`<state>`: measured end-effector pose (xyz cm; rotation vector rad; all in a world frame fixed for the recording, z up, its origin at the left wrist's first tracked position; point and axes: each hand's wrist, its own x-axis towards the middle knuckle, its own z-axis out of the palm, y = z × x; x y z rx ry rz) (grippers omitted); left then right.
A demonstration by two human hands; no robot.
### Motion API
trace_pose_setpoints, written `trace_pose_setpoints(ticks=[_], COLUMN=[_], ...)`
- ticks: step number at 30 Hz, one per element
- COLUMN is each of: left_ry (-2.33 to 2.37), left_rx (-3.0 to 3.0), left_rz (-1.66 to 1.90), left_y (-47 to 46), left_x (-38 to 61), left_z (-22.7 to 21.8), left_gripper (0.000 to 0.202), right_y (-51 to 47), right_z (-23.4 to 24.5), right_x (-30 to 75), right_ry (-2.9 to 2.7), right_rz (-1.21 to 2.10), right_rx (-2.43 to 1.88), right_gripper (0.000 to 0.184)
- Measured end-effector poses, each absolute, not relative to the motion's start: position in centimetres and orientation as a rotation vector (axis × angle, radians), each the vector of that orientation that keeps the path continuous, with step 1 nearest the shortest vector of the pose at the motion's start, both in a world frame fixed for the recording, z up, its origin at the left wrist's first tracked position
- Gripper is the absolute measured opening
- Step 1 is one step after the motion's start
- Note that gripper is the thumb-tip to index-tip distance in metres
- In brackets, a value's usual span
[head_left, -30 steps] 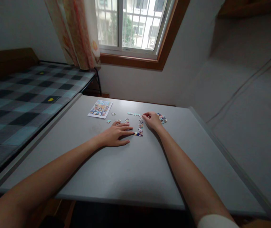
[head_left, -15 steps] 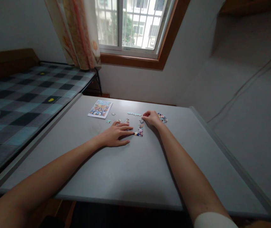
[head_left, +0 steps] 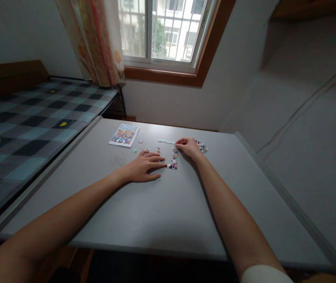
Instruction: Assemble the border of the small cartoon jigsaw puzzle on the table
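A partly joined jigsaw puzzle (head_left: 174, 156) lies on the table, with a top row of pale blue pieces (head_left: 167, 141) and a colourful right side. My left hand (head_left: 145, 167) rests flat, fingers spread, covering part of the lower left of the puzzle; its fingertips touch the bottom edge pieces (head_left: 169, 166). At the upper right corner, my right hand (head_left: 188, 147) is pinched on a jigsaw piece, mostly hidden by the fingers. Just behind that hand sits a pile of loose pieces (head_left: 201, 146).
A printed picture sheet (head_left: 124, 135) lies at the table's far left. Single loose pieces (head_left: 134, 151) are between it and my left hand. The grey-white table (head_left: 144, 220) has a bed (head_left: 76, 108) on its left and a window (head_left: 162, 35) beyond it.
My right fingertips have shifted very slightly at the puzzle's upper right corner. My left hand stays where it was.
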<state>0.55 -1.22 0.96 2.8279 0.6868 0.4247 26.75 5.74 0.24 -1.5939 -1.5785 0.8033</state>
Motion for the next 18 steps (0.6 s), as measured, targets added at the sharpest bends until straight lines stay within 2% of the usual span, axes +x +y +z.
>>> trace_pose_setpoints(ticks=[7, 13, 18], left_ry=[0.689, 0.689, 0.697], left_rx=[2.840, 2.851, 2.843], left_rz=[0.429, 0.411, 0.417], left_y=[-1.2, -1.3, -1.3], left_x=[0.5, 0.5, 0.6], left_z=[1.0, 1.1, 1.1], left_gripper=[0.046, 0.046, 0.045], right_y=[5.4, 4.8, 2.7], right_z=[0.3, 0.8, 0.5], right_x=[26.5, 27.2, 27.0], right_ry=[-1.692, -1.768, -2.045], right_rz=[0.613, 0.499, 0.279], right_rx=[-1.657, -1.732, -1.541], right_gripper=[0.007, 0.023, 0.028])
